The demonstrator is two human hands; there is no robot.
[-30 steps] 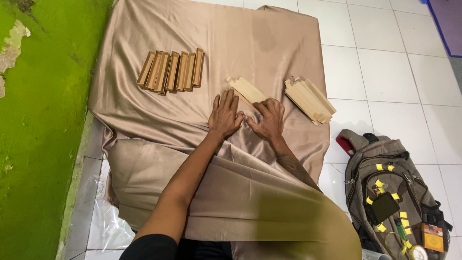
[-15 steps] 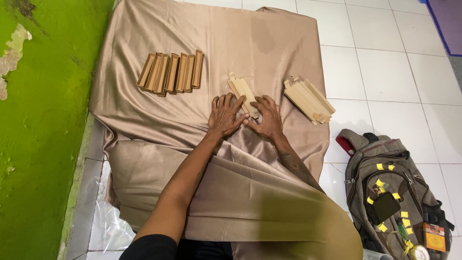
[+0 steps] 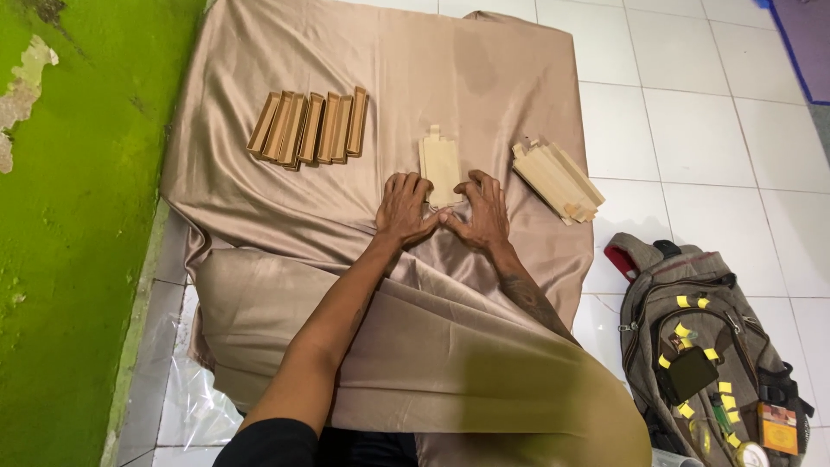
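Note:
A flat pale cardboard piece (image 3: 441,164) with tabs lies upright on the tan satin cloth (image 3: 389,60). My left hand (image 3: 403,210) presses on the cloth at its lower left corner, fingers spread. My right hand (image 3: 481,210) rests at its lower right corner, fingertips touching the piece's bottom edge. Both thumbs meet below it. Whether either hand grips the piece is hard to tell; they look flat on it.
A row of folded brown cardboard boxes (image 3: 311,128) stands at the upper left. A stack of flat pale cardboard blanks (image 3: 558,180) lies at the right. A grey backpack (image 3: 705,346) sits on the white tiles; a green wall (image 3: 69,216) runs along the left.
The cardboard piece has turned from a slant to lying straight, and now lies flatter. Both hands slid down to its lower edge.

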